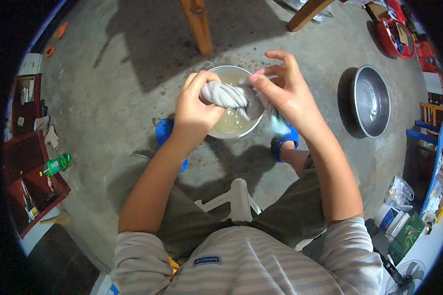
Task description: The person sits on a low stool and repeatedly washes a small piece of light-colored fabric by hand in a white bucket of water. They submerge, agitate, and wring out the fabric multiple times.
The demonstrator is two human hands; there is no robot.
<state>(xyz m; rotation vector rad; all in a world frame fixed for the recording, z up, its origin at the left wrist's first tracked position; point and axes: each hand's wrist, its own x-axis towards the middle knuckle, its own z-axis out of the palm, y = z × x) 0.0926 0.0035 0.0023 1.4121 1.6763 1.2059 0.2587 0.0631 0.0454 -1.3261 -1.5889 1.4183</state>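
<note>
My left hand (195, 107) is wrapped around one end of a wet, twisted light-grey cloth (225, 95). The cloth is held above a round metal basin (232, 138) of cloudy yellowish water on the floor. By the cloth's other end is my right hand (286, 86), its thumb against the fabric and its fingers partly spread. Motion blur hides whether those fingers grip it. A loose, pale bluish end of the cloth (277, 123) dangles under my right hand, outside the basin's rim.
Blue clogs (165, 131) flank the basin. A second metal basin (372, 101) sits on the concrete floor at the right, with a red basket (395, 38) beyond it. Wooden legs (199, 27) stand ahead. A green bottle (56, 165) lies at the left.
</note>
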